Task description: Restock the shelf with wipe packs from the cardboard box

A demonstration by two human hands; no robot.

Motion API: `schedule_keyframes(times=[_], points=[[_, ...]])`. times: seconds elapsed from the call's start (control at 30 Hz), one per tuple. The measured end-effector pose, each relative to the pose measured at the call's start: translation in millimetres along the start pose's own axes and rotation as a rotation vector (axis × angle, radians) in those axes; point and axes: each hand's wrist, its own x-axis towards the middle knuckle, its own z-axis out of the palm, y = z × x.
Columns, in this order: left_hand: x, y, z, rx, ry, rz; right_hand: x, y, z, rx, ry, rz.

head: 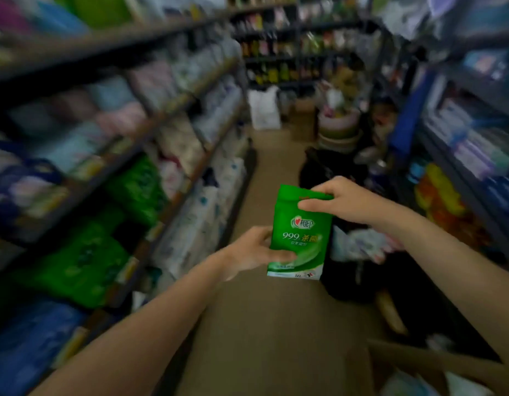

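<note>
A green wipe pack (300, 232) with white lettering hangs upright in the middle of the aisle, held by both hands. My left hand (253, 250) grips its lower left edge, thumb across the front. My right hand (336, 200) pinches its top right corner. The cardboard box (419, 367) stands at the bottom right, its brown rim showing, with pale packs inside. The shelf (150, 178) runs along the left, and green packs (84, 261) like the one held lie on its lower level.
A second shelving unit (470, 144) lines the right side. Black bags and a pale bundle (362, 244) lie on the brown floor behind the pack. Stacked basins (337, 130) and a white bag (263, 110) crowd the far end of the aisle.
</note>
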Motion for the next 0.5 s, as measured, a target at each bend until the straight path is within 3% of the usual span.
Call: schedule_keyframes(times=[0.1, 0.27, 0.43, 0.5], points=[[-71.1, 17.1, -107.0, 0.009, 0.257, 0.063, 38.9, -108.8, 20.8, 0.214, 0.076, -0.174], [-214.1, 56.3, -255.8, 0.064, 0.682, 0.179, 86.9, -295.9, 79.6, 0.362, -0.096, -0.431], [-330.9, 79.1, -336.9, 0.171, 1.002, 0.199, 114.8, -460.4, 145.4, 0.354, -0.144, -0.772], [-367.2, 86.0, -358.2, 0.251, 1.206, 0.190, 126.8, -508.8, 168.5, 0.328, -0.117, -0.859]])
